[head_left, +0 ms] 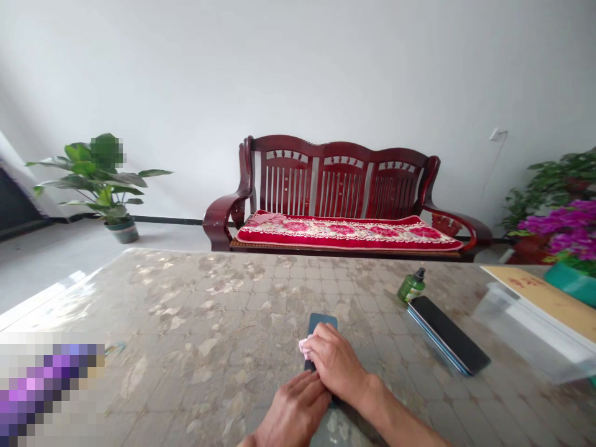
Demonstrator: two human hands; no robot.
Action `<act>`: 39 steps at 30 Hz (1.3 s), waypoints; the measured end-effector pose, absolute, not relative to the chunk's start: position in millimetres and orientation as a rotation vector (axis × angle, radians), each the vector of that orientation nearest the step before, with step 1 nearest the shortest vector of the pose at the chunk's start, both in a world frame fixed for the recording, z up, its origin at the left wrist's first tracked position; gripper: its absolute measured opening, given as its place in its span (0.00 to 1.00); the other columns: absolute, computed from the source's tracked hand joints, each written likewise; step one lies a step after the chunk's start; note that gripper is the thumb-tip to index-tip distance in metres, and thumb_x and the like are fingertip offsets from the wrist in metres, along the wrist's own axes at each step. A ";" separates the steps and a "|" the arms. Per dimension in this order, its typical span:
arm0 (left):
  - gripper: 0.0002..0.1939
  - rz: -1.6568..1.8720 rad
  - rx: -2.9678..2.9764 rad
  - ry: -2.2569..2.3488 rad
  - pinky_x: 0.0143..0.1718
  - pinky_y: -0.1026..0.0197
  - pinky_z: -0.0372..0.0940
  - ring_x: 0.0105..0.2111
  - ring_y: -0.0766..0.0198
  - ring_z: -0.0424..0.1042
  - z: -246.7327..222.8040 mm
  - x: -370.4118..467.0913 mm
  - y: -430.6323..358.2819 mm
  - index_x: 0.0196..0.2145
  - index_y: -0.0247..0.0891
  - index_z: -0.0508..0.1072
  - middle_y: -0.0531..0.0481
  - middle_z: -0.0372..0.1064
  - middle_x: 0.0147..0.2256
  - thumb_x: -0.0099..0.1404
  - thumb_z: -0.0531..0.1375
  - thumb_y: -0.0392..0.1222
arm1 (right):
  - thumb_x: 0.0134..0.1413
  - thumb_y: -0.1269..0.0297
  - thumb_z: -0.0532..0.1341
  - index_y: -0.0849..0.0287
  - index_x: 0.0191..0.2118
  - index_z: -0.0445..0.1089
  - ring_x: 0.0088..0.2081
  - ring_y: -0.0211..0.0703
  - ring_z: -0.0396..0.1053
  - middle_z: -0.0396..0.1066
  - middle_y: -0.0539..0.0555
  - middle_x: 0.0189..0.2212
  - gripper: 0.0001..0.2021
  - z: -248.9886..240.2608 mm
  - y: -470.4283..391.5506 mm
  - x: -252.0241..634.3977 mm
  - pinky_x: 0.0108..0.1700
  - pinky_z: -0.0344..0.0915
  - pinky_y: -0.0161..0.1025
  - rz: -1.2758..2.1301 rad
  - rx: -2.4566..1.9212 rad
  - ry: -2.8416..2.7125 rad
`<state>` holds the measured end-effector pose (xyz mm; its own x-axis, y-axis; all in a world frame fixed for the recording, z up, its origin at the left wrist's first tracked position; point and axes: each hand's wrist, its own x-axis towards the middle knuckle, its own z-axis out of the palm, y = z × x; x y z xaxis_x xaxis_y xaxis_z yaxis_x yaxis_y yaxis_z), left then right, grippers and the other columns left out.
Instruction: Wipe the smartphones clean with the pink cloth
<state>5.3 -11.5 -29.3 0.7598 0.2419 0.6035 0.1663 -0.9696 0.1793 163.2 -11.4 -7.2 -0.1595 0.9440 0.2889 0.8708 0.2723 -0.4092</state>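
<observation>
A dark, flat phone (323,320) lies on the table in front of me, its far end bluish and most of the rest covered by my hands. My right hand (339,362) is closed over it, pressing a crumpled pale pink cloth (305,347) against its surface. Nearer to me, my left hand (298,405) rests on the phone's lower part with its fingers together, touching my right hand. How tightly the left fingers grip the phone's edge is hidden.
To the right are a stack of phones (447,335), a small green pump bottle (412,287) and a clear plastic box (516,329) with a tan folder (544,295) on it. The patterned table (186,347) reaches toward a red wooden bench (339,180). A pixelated purple patch covers the left corner.
</observation>
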 end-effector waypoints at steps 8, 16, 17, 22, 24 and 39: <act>0.17 1.120 2.995 0.359 0.41 0.61 0.69 0.42 0.60 0.74 -41.0 9.1 -13.4 0.44 0.36 0.72 0.44 0.75 0.41 0.75 0.44 0.36 | 0.61 0.69 0.59 0.54 0.33 0.77 0.38 0.38 0.69 0.72 0.50 0.33 0.10 -3.1 26.8 163.5 0.42 0.62 0.33 0.380 -1.678 -1.770; 0.11 1.253 2.814 0.341 0.40 0.62 0.69 0.32 0.63 0.74 -55.0 16.9 -19.0 0.36 0.40 0.71 0.52 0.74 0.31 0.72 0.50 0.41 | 0.59 0.71 0.61 0.50 0.34 0.79 0.38 0.37 0.69 0.72 0.48 0.31 0.10 -1.2 -2.5 157.2 0.42 0.62 0.31 0.510 -1.558 -1.822; 0.11 1.277 2.792 0.346 0.45 0.61 0.68 0.35 0.63 0.74 -56.2 17.1 -18.9 0.37 0.41 0.71 0.53 0.75 0.31 0.72 0.50 0.41 | 0.58 0.72 0.61 0.50 0.34 0.79 0.38 0.37 0.69 0.72 0.48 0.31 0.10 -1.1 -6.6 159.7 0.42 0.62 0.31 0.502 -1.566 -1.831; 0.11 1.206 2.811 0.311 0.59 0.59 0.59 0.43 0.64 0.75 -51.9 10.7 -14.3 0.39 0.41 0.72 0.53 0.76 0.33 0.72 0.50 0.37 | 0.59 0.73 0.60 0.50 0.38 0.78 0.41 0.39 0.68 0.72 0.49 0.34 0.11 0.5 -6.5 174.9 0.44 0.63 0.33 0.388 -1.575 -1.959; 0.10 1.120 2.883 0.268 0.61 0.59 0.57 0.46 0.65 0.74 -45.0 5.5 -11.2 0.42 0.40 0.72 0.52 0.77 0.37 0.73 0.51 0.36 | 0.59 0.73 0.59 0.51 0.39 0.78 0.41 0.41 0.68 0.72 0.51 0.35 0.11 1.5 2.9 180.2 0.45 0.63 0.36 0.263 -1.659 -1.944; 0.10 1.025 2.918 0.218 0.61 0.58 0.57 0.48 0.64 0.74 -44.6 4.1 -8.9 0.44 0.38 0.72 0.50 0.77 0.40 0.74 0.50 0.36 | 0.61 0.71 0.59 0.51 0.37 0.75 0.41 0.40 0.67 0.72 0.50 0.36 0.09 -5.2 14.4 171.9 0.46 0.62 0.35 0.126 -1.748 -1.950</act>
<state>4.1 -8.9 -44.6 0.7715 0.1460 0.6193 0.1191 -0.9893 0.0848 171.9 14.4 -5.2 -0.0378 0.9502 0.3092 0.9024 0.1654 -0.3979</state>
